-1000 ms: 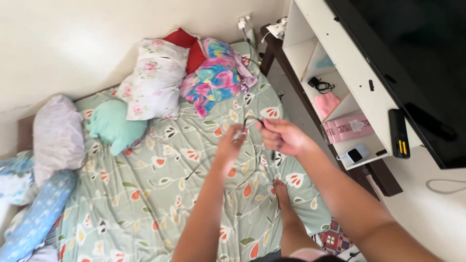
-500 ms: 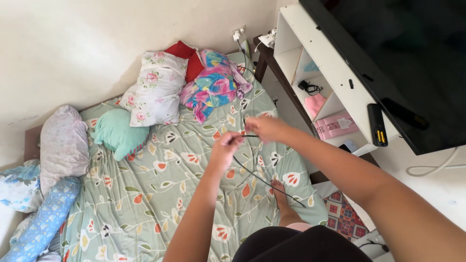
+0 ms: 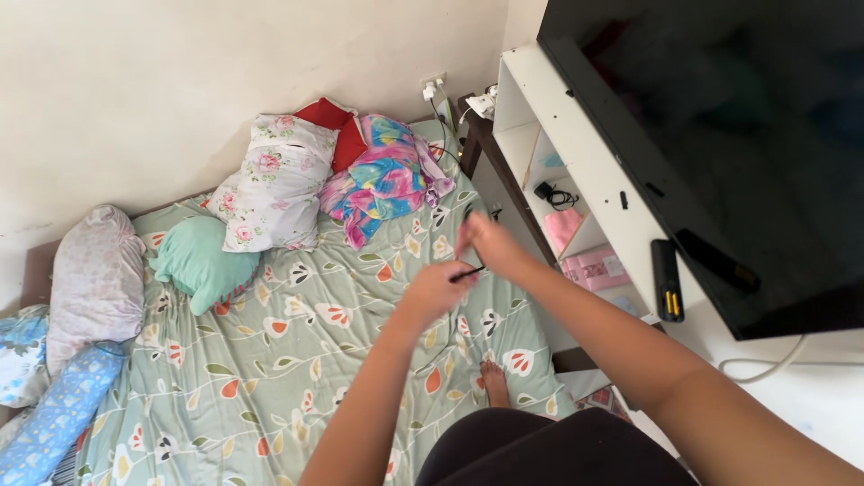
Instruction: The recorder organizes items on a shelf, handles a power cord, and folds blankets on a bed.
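Above the bed, my left hand and right hand pinch a thin black cord; next I judge it needs drawing taut.

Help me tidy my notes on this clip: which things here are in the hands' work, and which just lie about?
In hand:
left hand
right hand
thin black cord, held between them

Lying about:
floral pillow
red pillow
teal cushion
colourful blanket
white shelf
dark screen
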